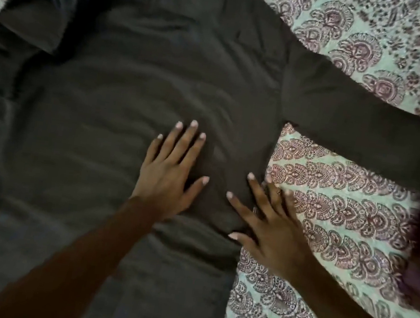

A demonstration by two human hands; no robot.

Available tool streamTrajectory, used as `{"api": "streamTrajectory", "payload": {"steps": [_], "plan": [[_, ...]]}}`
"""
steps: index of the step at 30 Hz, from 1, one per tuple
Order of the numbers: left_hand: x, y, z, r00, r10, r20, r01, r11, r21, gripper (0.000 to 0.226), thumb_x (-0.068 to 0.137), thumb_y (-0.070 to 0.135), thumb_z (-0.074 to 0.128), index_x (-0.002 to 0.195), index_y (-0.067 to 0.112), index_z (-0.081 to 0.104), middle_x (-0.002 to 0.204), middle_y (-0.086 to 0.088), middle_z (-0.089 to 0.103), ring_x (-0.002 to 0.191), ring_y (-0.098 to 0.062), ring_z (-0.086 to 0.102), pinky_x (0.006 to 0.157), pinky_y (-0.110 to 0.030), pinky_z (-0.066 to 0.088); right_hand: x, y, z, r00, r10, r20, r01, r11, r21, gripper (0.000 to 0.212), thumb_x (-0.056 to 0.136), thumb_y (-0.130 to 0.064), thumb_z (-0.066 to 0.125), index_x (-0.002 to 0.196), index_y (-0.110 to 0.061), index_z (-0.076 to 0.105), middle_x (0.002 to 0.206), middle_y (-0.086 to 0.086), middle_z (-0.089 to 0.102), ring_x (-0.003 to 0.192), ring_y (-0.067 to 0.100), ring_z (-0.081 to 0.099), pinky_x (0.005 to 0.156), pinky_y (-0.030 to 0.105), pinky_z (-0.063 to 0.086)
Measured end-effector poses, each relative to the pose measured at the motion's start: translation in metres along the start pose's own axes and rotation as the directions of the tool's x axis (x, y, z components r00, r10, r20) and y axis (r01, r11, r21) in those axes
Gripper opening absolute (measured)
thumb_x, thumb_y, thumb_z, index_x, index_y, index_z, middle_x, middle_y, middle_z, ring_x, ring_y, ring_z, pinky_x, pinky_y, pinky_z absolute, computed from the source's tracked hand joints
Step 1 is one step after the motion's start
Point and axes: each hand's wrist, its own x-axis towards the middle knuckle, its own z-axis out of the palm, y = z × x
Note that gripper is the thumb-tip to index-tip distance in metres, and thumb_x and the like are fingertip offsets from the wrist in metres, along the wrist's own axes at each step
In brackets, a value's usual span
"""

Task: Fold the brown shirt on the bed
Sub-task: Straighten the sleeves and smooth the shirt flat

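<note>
Brown shirt [108, 105] spread flat on patterned bed [343, 227], one sleeve [365, 133] out right. Left hand [167, 171] flat, fingers straight, on shirt body. Right hand [273, 222] splayed across shirt's right edge, partly on bed.

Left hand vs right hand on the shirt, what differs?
The left hand lies wholly on the brown shirt; the right hand straddles its side edge, partly on the bedspread. The left hand is held narrower, the right hand splayed wider. Both are flat, palm down, gripping nothing.
</note>
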Motion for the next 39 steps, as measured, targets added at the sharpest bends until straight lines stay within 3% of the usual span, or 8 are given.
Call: {"api": "streamTrajectory", "payload": {"steps": [6, 11, 17, 22, 24, 27, 33, 39], "plan": [[-0.113, 0.014, 0.033, 0.985, 0.141, 0.099, -0.145, 0.989, 0.036, 0.093, 0.091, 0.067, 0.049, 0.164, 0.021, 0.017, 0.174, -0.002, 0.006, 0.16, -0.029, 0.008, 0.124, -0.058, 0.02, 0.091, -0.004, -0.029, 0.945, 0.251, -0.211, -0.22, 0.962, 0.161, 0.071, 0.103, -0.068, 0.034, 0.165, -0.038, 0.019, 0.175, 0.009, -0.002, 0.161, 0.034, -0.004, 0.128, 0.056, 0.008], [-0.192, 0.012, 0.047, 0.953, 0.279, 0.12, -0.279, 0.96, -0.02, 0.087, 0.09, 0.066, 0.053, 0.16, 0.02, 0.033, 0.172, -0.001, 0.019, 0.157, -0.029, 0.022, 0.118, -0.058, 0.031, 0.149, -0.032, -0.025, 0.948, 0.291, -0.127, -0.27, 0.949, 0.16, 0.07, 0.102, -0.068, 0.032, 0.164, -0.039, 0.019, 0.175, 0.009, 0.0, 0.161, 0.036, -0.002, 0.127, 0.063, 0.008], [-0.144, -0.02, 0.012, 0.998, 0.035, -0.059, -0.043, 0.991, -0.126, 0.071, 0.098, 0.051, 0.045, 0.16, 0.017, 0.034, 0.172, -0.003, 0.019, 0.159, -0.023, 0.016, 0.124, -0.049, 0.022, 0.016, -0.093, 0.018, 0.954, 0.284, -0.096, -0.272, 0.955, 0.121, 0.067, 0.105, -0.067, 0.027, 0.165, -0.041, 0.014, 0.176, 0.004, -0.001, 0.162, 0.03, -0.001, 0.125, 0.059, 0.015], [-0.148, -0.056, 0.016, 0.993, 0.081, 0.082, -0.084, 0.996, 0.03, 0.081, 0.099, 0.061, 0.038, 0.165, 0.022, 0.015, 0.174, -0.001, 0.002, 0.16, -0.026, 0.006, 0.125, -0.055, 0.019, -0.098, -0.152, 0.039, 0.908, 0.412, 0.081, -0.419, 0.9, 0.121, 0.069, 0.104, -0.067, 0.023, 0.165, -0.04, 0.008, 0.175, 0.003, -0.007, 0.162, 0.031, -0.001, 0.126, 0.066, 0.012], [-0.19, -0.06, 0.027, 0.977, 0.156, 0.145, -0.167, 0.984, 0.067, 0.085, 0.097, 0.064, 0.041, 0.165, 0.022, 0.012, 0.174, -0.002, 0.0, 0.16, -0.029, 0.007, 0.124, -0.059, 0.017, -0.106, -0.17, 0.036, 0.859, 0.503, 0.099, -0.512, 0.843, 0.165, 0.07, 0.103, -0.069, 0.019, 0.165, -0.041, 0.003, 0.175, 0.003, -0.01, 0.162, 0.032, -0.001, 0.126, 0.062, -0.001], [-0.251, -0.066, 0.038, 0.949, 0.24, 0.203, -0.254, 0.966, 0.048, 0.086, 0.096, 0.066, 0.044, 0.164, 0.022, 0.017, 0.174, -0.002, 0.004, 0.159, -0.033, 0.009, 0.123, -0.062, 0.019, -0.083, -0.194, 0.025, 0.805, 0.592, 0.023, -0.58, 0.78, 0.232, 0.071, 0.104, -0.066, 0.027, 0.166, -0.039, 0.003, 0.175, 0.004, -0.013, 0.161, 0.032, -0.004, 0.127, 0.059, -0.002], [-0.287, -0.083, 0.032, 0.91, 0.35, 0.221, -0.345, 0.937, -0.064, 0.067, 0.101, 0.055, 0.04, 0.16, 0.025, 0.032, 0.173, 0.003, 0.013, 0.158, -0.027, 0.019, 0.119, -0.057, 0.03, -0.003, -0.238, 0.032, 0.839, 0.538, -0.076, -0.496, 0.816, 0.298, 0.067, 0.105, -0.062, 0.035, 0.165, -0.042, 0.012, 0.175, 0.002, -0.007, 0.161, 0.03, -0.007, 0.128, 0.06, 0.007], [-0.232, -0.129, 0.004, 0.987, 0.106, 0.124, -0.105, 0.994, -0.015, 0.077, 0.094, 0.058, 0.044, 0.161, 0.026, 0.026, 0.174, 0.003, 0.007, 0.158, -0.028, 0.016, 0.12, -0.055, 0.027, -0.092, -0.277, 0.063, 0.689, 0.725, -0.009, -0.689, 0.659, 0.302, 0.068, 0.103, -0.067, 0.032, 0.164, -0.047, 0.007, 0.175, -0.002, -0.007, 0.162, 0.026, -0.003, 0.126, 0.06, 0.013]]}}
